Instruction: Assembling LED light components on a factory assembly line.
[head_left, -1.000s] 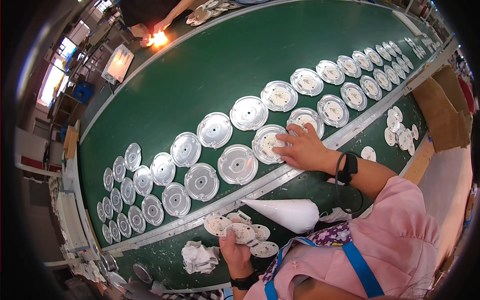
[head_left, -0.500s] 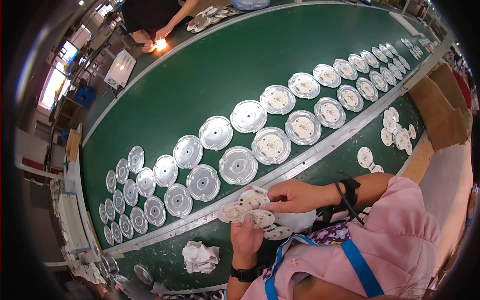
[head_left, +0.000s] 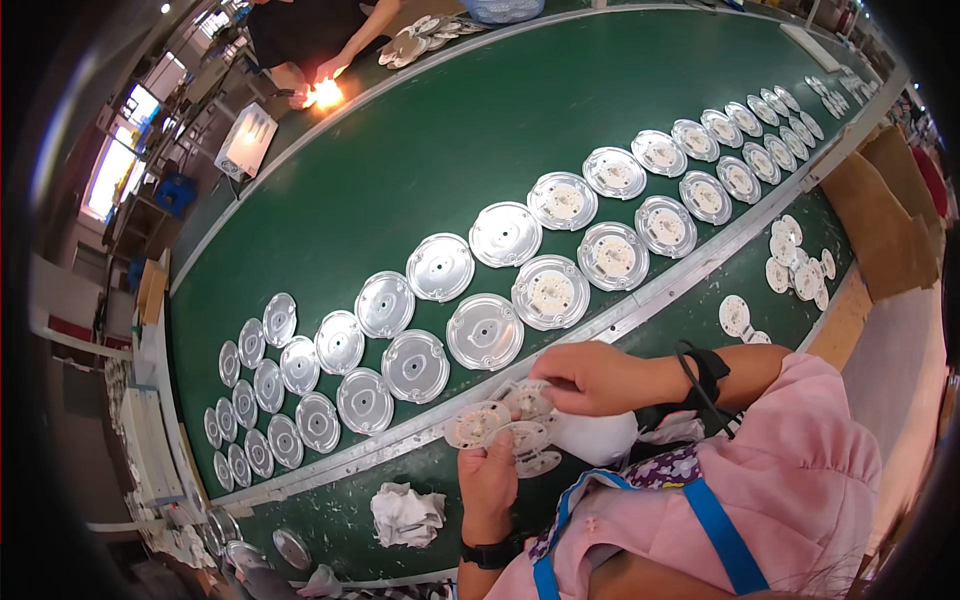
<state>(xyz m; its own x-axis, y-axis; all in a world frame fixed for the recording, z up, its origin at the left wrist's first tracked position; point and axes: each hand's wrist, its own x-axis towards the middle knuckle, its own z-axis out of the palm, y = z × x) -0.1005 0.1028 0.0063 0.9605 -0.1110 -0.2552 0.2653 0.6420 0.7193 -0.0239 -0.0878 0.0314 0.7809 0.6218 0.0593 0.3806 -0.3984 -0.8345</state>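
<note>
Above the bench [head_left: 337,500], my left hand [head_left: 488,485] clasps fanned, round LED boards [head_left: 480,424]; my right hand [head_left: 600,378] meets one, its grip unclear; probably light, stiff and fragile, they're best taken by their rims.

The left hand [head_left: 488,490] points upward, thumb [head_left: 502,450] raised; the right hand [head_left: 595,378], fingers [head_left: 556,370] curled, sits near it, forearm [head_left: 664,382] nearly level.

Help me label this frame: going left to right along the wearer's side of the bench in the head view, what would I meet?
Crumpled white cloth → left hand → right hand → a few white discs → larger pile of white discs → brown cardboard.
</note>
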